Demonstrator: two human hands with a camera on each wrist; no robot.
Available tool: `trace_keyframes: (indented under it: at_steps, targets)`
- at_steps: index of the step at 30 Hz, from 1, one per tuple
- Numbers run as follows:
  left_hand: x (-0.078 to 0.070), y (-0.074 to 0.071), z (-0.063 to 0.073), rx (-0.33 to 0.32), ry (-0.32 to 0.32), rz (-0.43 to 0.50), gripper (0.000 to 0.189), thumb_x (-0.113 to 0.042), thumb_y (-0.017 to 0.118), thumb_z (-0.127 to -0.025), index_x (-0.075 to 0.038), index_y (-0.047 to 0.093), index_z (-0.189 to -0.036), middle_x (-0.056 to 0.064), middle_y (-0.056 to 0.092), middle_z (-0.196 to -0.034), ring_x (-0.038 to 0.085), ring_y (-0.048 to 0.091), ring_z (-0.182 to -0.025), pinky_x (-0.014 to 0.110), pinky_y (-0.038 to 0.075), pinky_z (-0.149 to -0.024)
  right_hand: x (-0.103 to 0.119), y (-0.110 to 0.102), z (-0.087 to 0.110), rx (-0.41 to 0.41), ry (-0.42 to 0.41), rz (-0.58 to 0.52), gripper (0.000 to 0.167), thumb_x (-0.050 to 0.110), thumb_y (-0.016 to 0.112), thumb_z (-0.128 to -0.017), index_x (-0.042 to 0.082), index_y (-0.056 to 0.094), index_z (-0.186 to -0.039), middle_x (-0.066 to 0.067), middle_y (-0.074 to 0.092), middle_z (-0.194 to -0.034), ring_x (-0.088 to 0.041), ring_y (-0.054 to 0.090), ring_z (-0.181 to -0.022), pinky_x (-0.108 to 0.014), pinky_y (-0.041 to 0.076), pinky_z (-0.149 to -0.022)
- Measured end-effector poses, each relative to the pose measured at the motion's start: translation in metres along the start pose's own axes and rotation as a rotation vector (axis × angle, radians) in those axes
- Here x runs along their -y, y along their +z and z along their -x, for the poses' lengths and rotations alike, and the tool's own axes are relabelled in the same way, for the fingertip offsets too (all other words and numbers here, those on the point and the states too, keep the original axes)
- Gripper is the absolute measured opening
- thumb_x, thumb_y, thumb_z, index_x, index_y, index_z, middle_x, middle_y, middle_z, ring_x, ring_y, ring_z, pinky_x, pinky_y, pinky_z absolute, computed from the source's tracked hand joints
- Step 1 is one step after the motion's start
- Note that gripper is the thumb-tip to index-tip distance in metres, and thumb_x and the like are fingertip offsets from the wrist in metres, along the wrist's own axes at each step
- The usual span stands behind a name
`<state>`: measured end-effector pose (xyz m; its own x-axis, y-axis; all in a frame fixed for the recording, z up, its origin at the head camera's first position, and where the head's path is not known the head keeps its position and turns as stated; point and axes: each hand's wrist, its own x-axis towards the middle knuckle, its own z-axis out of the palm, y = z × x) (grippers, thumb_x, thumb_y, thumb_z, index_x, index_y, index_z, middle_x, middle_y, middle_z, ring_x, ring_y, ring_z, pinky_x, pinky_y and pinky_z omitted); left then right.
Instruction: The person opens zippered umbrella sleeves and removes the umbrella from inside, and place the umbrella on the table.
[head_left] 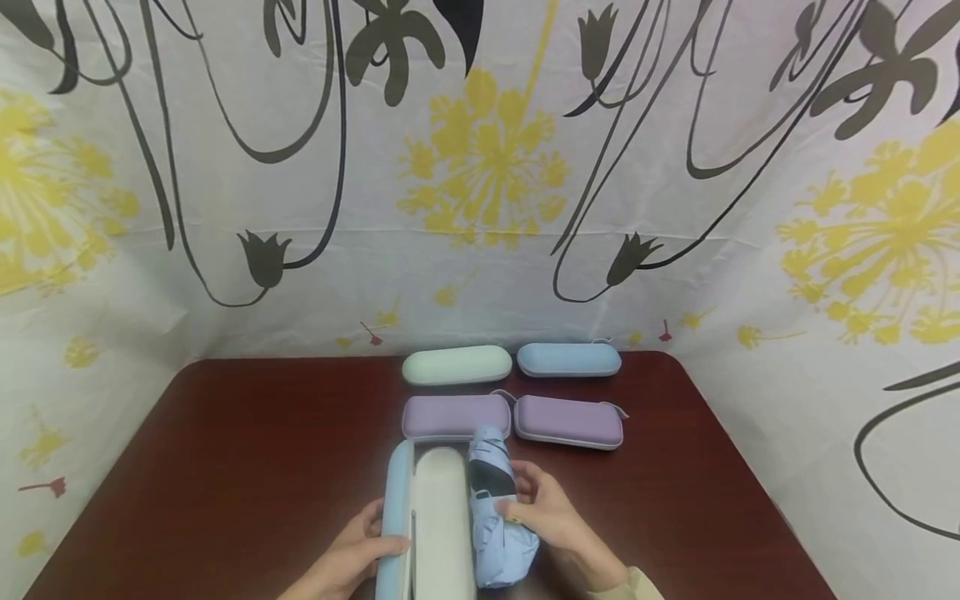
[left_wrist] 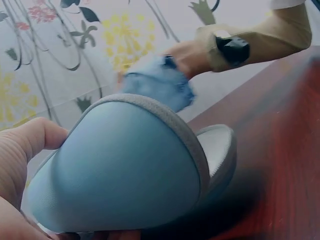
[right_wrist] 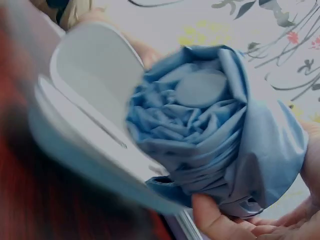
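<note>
A light blue zip case (head_left: pixel 393 500) stands open low in the head view, its pale inner lining (head_left: pixel 444 525) facing up. My left hand (head_left: pixel 360 542) grips its left side, thumb over the edge. The left wrist view shows the rounded blue end of the case (left_wrist: pixel 125 170) close up. Just right of it, my right hand (head_left: pixel 551 512) holds a folded light blue umbrella (head_left: pixel 504 546) with a dark band across it. Gathered cloth and a round pale end of the umbrella (right_wrist: pixel 200 90) face the right wrist camera, with fingers curled beneath.
Ahead on the dark red table (head_left: pixel 285 442) lie two purple cases (head_left: pixel 456 417), side by side. Behind them are a mint green case (head_left: pixel 457 365) and a blue case (head_left: pixel 568 359). A flower-printed cloth (head_left: pixel 480 292) hangs round the table's back and sides.
</note>
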<state>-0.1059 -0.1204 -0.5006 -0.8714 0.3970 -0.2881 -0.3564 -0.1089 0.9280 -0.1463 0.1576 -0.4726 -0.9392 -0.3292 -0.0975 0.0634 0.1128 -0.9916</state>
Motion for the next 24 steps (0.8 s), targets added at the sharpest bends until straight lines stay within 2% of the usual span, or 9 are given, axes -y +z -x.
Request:
trace_keyframes:
  at_steps: [6, 12, 19, 21, 24]
  targets:
    - [-0.005, -0.025, 0.012, -0.01, -0.04, -0.054, 0.078, -0.012, 0.058, -0.085, 0.015, 0.007, -0.139, 0.013, 0.057, -0.113, 0.023, 0.053, -0.102, 0.042, 0.043, -0.086, -0.007, -0.02, 0.015, -0.066, 0.01, 0.131, 0.069, 0.002, 0.069, -0.073, -0.017, 0.035, -0.13, -0.017, 0.063, -0.1, -0.02, 0.062, -0.085, -0.027, 0.051, -0.07]
    - [-0.007, -0.063, 0.031, -0.055, -0.057, -0.115, 0.076, -0.015, 0.056, -0.088, 0.018, 0.008, -0.138, 0.012, 0.057, -0.113, 0.025, 0.054, -0.1, 0.043, 0.045, -0.085, -0.014, -0.05, 0.032, -0.141, 0.027, 0.221, 0.068, 0.001, 0.07, -0.072, -0.018, 0.036, -0.128, -0.017, 0.064, -0.096, -0.018, 0.062, -0.08, -0.026, 0.051, -0.068]
    - [-0.018, -0.116, 0.061, -0.243, -0.2, -0.265, 0.078, -0.033, 0.052, -0.093, 0.016, 0.013, -0.14, 0.019, 0.054, -0.118, 0.027, 0.055, -0.097, 0.046, 0.047, -0.08, -0.018, -0.085, 0.05, -0.239, 0.102, 0.327, 0.065, 0.002, 0.071, -0.073, -0.014, 0.04, -0.128, -0.014, 0.063, -0.092, -0.017, 0.06, -0.077, -0.027, 0.05, -0.064]
    - [-0.021, -0.132, 0.069, -0.304, -0.25, -0.334, 0.08, -0.038, 0.05, -0.094, 0.018, 0.014, -0.138, 0.027, 0.052, -0.118, 0.03, 0.055, -0.098, 0.048, 0.047, -0.08, -0.019, -0.095, 0.055, -0.28, 0.137, 0.367, 0.064, 0.003, 0.072, -0.073, -0.013, 0.042, -0.127, -0.013, 0.063, -0.093, -0.017, 0.059, -0.078, -0.027, 0.049, -0.063]
    - [-0.024, -0.157, 0.082, -0.362, -0.321, -0.402, 0.085, -0.043, 0.048, -0.093, 0.021, 0.012, -0.137, 0.035, 0.048, -0.119, 0.034, 0.056, -0.097, 0.051, 0.047, -0.08, -0.021, -0.114, 0.063, -0.324, 0.189, 0.455, 0.064, 0.006, 0.074, -0.073, -0.012, 0.043, -0.127, -0.012, 0.063, -0.094, -0.017, 0.059, -0.079, -0.026, 0.049, -0.063]
